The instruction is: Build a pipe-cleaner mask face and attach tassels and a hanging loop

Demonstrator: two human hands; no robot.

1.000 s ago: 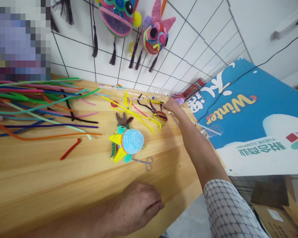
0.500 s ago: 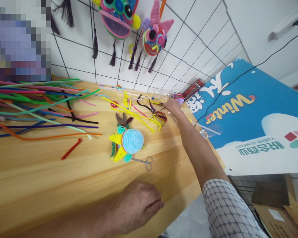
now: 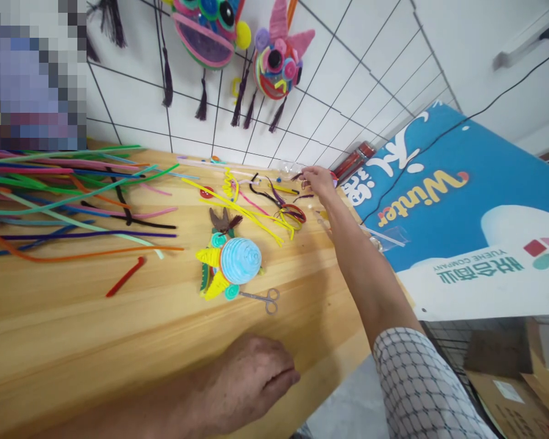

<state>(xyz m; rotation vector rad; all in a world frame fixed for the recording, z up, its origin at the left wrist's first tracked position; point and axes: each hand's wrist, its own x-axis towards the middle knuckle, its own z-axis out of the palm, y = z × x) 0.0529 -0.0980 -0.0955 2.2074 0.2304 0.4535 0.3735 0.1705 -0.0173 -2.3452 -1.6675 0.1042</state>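
Packaging (image 3: 289,167), its contents indistinct, lies beside the right hand (image 3: 319,180).

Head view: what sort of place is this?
Probably a craft workshop or activity corner: pipe cleaners in many colours and scissors lie on a wooden table, and a colourful horned craft head hangs against the grid-lined wall.

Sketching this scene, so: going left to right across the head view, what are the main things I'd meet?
Pile of coloured strands → blue-topped figure with yellow horns → the person's right hand → blue "Winter" banner.
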